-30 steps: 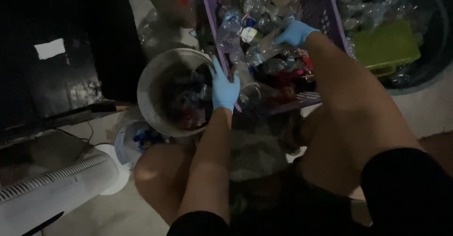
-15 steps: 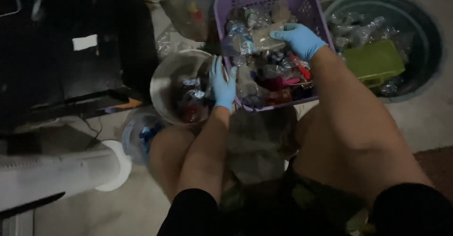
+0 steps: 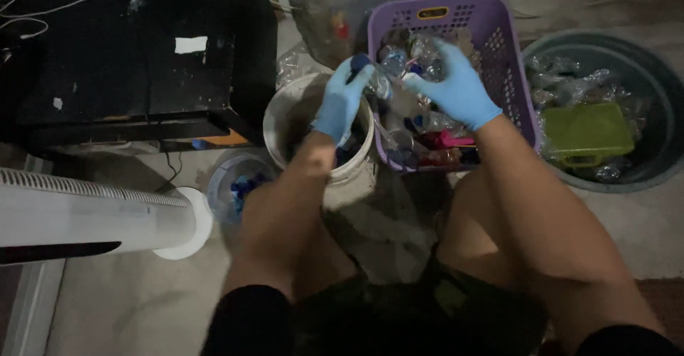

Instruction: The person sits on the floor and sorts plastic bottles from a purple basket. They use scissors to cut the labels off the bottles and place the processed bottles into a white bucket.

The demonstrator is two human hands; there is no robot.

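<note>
A clear plastic bottle point(image 3: 390, 67) is held over the purple basket point(image 3: 499, 50), right hand point(image 3: 456, 89) gripping its body, left hand point(image 3: 342, 100) fingers pinching the blue cap point(image 3: 360, 63) at 9 o'clock; unscrewing is judged in hand, a firm twist needed next.

dim concrete floor point(image 3: 128, 306), black cabinet point(image 3: 135, 50) (cables on top), white tower fan point(image 3: 85, 217) lying sideways.
</note>
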